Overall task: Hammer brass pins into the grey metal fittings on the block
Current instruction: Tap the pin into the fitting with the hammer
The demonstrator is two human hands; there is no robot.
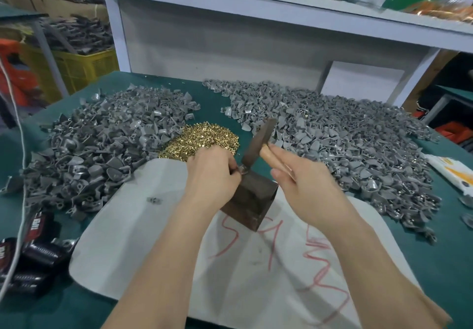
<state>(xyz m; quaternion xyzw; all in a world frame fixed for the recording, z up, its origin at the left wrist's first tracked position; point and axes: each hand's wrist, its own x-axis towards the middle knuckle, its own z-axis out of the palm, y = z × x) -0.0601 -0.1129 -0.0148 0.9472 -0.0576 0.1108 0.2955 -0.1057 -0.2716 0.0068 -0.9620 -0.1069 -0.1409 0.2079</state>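
Observation:
A dark metal block [252, 199] stands on a white cloth [143, 226] at the table's centre. My left hand [212, 170] pinches a grey metal fitting [242, 169] on the block's top edge. My right hand [299, 175] grips the wooden handle of a hammer [258, 144], whose dark head tilts down with its lower end touching or just above the fitting. A heap of brass pins [204, 136] lies just behind my left hand. Whether a pin sits in the fitting is hidden by my fingers.
Large heaps of grey fittings lie at the left [102, 144] and right [345, 144] on the green table. Black packets [33, 259] and a white cord [18, 226] lie at the near left. A white packet [453, 172] is at the right edge. A white shelf unit [230, 34] stands behind.

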